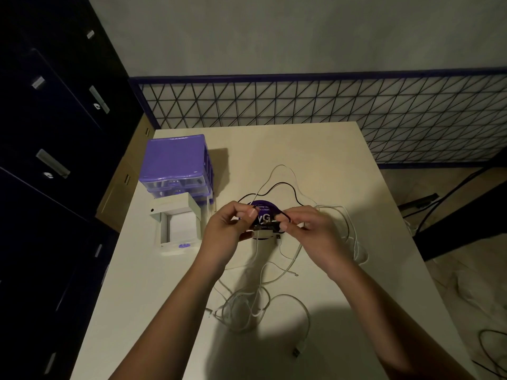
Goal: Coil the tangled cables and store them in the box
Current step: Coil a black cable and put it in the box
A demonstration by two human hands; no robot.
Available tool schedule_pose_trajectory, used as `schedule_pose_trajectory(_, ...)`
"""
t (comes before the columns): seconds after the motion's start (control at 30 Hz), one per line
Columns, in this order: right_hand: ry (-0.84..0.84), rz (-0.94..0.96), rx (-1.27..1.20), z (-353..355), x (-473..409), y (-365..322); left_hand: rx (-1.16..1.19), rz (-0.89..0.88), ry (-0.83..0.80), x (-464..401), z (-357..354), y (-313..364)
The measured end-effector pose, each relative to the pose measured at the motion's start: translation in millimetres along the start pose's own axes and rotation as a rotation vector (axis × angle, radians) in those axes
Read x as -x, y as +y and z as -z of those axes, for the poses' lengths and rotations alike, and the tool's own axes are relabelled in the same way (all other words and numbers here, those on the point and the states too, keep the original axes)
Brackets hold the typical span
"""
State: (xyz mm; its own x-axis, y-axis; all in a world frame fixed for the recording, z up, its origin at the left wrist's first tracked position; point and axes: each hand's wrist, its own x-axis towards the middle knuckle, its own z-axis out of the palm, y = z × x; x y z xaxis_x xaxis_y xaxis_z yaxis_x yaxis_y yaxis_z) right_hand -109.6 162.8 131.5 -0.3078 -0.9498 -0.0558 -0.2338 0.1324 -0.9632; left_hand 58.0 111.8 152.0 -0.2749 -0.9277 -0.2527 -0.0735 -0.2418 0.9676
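Thin black cable (277,187): pinched above pale table (356,187) between left hand (233,226) and right hand (310,229), looped beyond. Judged light, limp, snag-prone; best gripped near plug ends.

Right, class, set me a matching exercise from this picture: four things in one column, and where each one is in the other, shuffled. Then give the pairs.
Things:
1. black cable
2. purple drawer unit
3. white box
4. white cables

Places:
A. far left of the table
B. pinched between both hands
C. tangled on the table between the forearms
D. open, right in front of the drawer unit

Pairs: 1-B, 2-A, 3-D, 4-C
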Motion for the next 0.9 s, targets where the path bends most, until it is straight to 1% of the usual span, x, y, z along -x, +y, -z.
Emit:
schedule_pose_trajectory(0.07, 0.003, -0.046, -0.026, -1, 1, 4, 0.028, 0.008, -0.005, 0, 2, 0)
schedule_pose_trajectory(0.17, -0.002, -0.164, -0.186, -2, 3, 6, 0.052, 0.018, -0.009, 0, 4, 1)
schedule_pose_trajectory(0.33, -0.019, -0.207, -0.467, -3, 3, -5, 0.039, 0.042, -0.013, 3, 3, 3)
schedule_pose_trajectory(0.43, -0.06, -0.206, -0.528, -1, 4, -8, 0.035, 0.056, -0.012, 4, 4, 3)
schedule_pose_trajectory(0.53, -0.097, -0.21, -0.492, -2, 4, -8, 0.035, 0.061, -0.02, 6, 2, 4)
schedule_pose_trajectory(0.6, -0.119, -0.225, -0.511, -3, 5, -9, 0.038, 0.063, -0.03, 7, 0, 5)
schedule_pose_trajectory(0.67, -0.151, -0.249, -0.586, -6, 6, -11, 0.039, 0.067, -0.033, 8, -2, 5)
schedule_pose_trajectory(0.83, -0.291, -0.342, -0.9, -10, 8, -18, 0.054, 0.059, 0.001, 7, -8, 5)
schedule_pose_trajectory(0.9, -0.322, -0.341, -0.959, -12, 8, -19, 0.058, 0.048, 0.014, 7, -10, 5)
